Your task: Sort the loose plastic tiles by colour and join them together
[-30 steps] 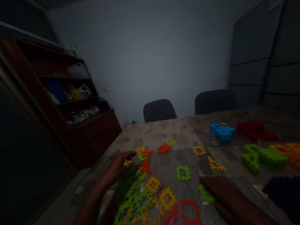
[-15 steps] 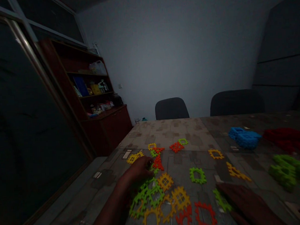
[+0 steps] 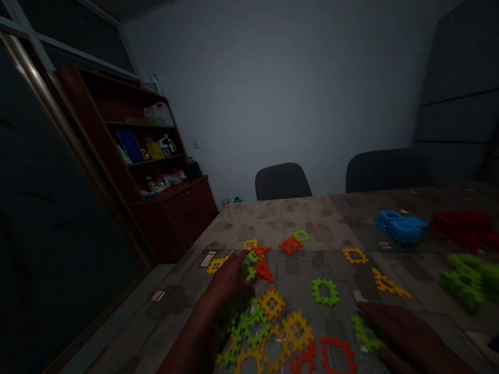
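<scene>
- Left hand (image 3: pixel 229 284): left of the green square frame (image 3: pixel 316 292), its fingers (image 3: pixel 239 264) stretched forward and a little bent; whether they grip anything I cannot tell.
- Right hand (image 3: pixel 400 335): right of the green square frame and nearer the viewer, fingers extended toward it; any hold by the thumb side is too dark to tell.
- Green piece (image 3: pixel 365 332): right at the right hand's edge, nearer than the green square frame and to its right, partly covered.
- Small green piece (image 3: pixel 250 273): left of the green square frame, just beside the left fingertips, with an orange-red triangle (image 3: pixel 263 270) next to it.
- Yellow window pieces (image 3: pixel 273 303): left of the green square frame, among more green and yellow shapes lying close together.
- Red square frame (image 3: pixel 326 355): nearer than the green square frame.
- Yellow triangle (image 3: pixel 392 287): right of the green square frame; the yellow square frame (image 3: pixel 356 261) lies beyond and to the right.
- Blue stack (image 3: pixel 404 228), red stack (image 3: pixel 466 227) and green stack (image 3: pixel 464 279): well to the green square frame's right.
- Two dark chairs (image 3: pixel 282 181): far beyond the green square frame, past the table (image 3: pixel 275 213).
</scene>
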A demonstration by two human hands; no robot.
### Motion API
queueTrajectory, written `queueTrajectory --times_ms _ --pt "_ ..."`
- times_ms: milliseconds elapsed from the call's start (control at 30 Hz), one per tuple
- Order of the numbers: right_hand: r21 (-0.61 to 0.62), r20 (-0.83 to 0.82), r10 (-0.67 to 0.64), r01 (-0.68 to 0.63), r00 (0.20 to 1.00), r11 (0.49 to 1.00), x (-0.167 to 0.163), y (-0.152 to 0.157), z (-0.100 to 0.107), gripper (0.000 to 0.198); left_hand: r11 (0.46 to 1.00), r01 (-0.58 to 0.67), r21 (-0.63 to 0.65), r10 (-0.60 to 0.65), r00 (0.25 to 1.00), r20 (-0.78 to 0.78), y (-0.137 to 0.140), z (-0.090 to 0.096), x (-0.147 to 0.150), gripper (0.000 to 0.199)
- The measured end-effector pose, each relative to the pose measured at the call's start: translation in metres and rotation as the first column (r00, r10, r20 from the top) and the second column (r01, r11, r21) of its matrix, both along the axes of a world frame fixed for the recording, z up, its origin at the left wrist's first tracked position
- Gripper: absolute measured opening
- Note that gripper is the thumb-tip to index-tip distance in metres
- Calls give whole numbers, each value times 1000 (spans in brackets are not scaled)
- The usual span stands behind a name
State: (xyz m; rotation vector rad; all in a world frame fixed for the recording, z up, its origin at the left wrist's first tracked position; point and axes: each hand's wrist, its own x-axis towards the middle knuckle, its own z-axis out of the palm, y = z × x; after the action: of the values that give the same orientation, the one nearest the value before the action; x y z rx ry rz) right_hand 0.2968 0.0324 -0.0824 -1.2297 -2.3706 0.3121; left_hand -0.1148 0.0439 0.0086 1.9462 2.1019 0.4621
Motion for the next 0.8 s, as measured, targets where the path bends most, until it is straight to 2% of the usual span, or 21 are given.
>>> queueTrajectory --times_ms 100,200,333,467,567,667,800 --pt "17 -23 -27 27 999 999 -1 -3 8 48 998 46 38 -47 998 31 -1 6 -2 73" --pt "48 -40 -28 30 999 998 -1 -3 16 47 989 121 81 -126 990 64 -3 9 13 70" --pt "122 -86 -51 61 995 991 -1 -1 19 47 963 226 144 -252 949 191 -10 6 58 64" --pt "138 -126 -97 114 987 984 -3 -1 20 49 936 334 115 -352 904 244 -18 4 115 65" --pt "115 -127 -118 133 985 985 -3 -1 24 52 917 386 104 -399 893 210 -21 6 155 67" --pt "79 -104 -96 105 990 991 -1 2 24 54 912 408 38 -409 900 155 -20 8 189 70" --pt "63 -86 -98 103 991 993 2 4 17 56 908 418 -23 -414 905 97 -16 9 210 79"
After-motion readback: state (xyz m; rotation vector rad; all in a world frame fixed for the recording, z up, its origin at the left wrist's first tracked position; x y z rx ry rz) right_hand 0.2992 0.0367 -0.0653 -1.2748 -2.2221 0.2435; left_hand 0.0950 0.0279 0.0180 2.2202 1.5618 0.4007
